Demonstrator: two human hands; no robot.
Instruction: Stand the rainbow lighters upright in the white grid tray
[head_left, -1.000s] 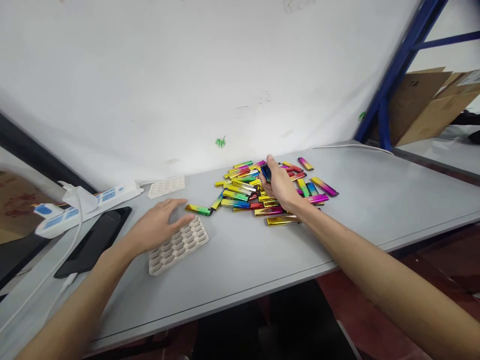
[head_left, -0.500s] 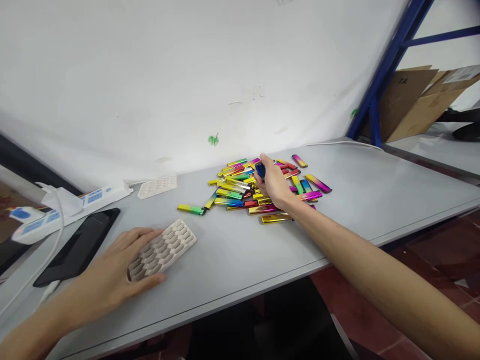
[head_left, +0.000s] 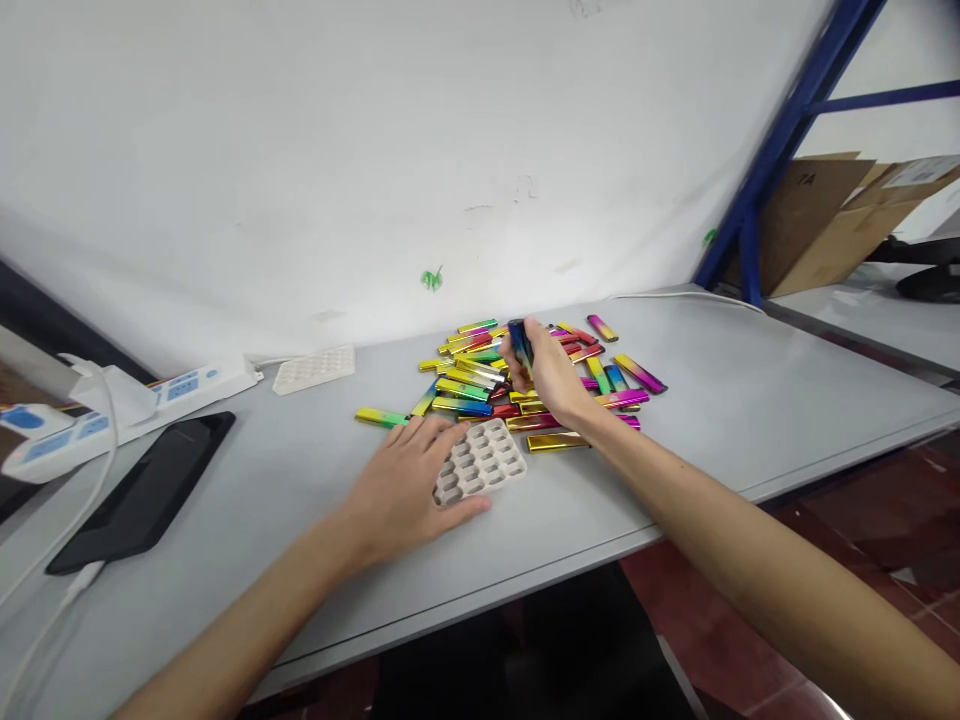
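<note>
My left hand [head_left: 409,490] grips a small off-white tray [head_left: 487,462] with rows of hollow cells, thumb along its near edge and fingers along its far edge. The tray is on or just above the table, in front of a loose pile of shiny, multicoloured lighters [head_left: 461,390]. Over that pile, my right hand [head_left: 551,375] is closed around a dark blue lighter [head_left: 519,342], held upright with its dark end showing above the fingers. The lower part of that lighter is hidden by the hand.
A second off-white tray [head_left: 315,370] lies near the wall. To the left are a black phone [head_left: 142,495] with a white cable and a white power strip [head_left: 180,395]. Cardboard boxes [head_left: 832,220] stand behind a blue metal frame [head_left: 776,150] at right.
My left hand has slid the tray rightward, up to the front of the pile. My right hand has raised the blue lighter slightly, so more of it shows.
</note>
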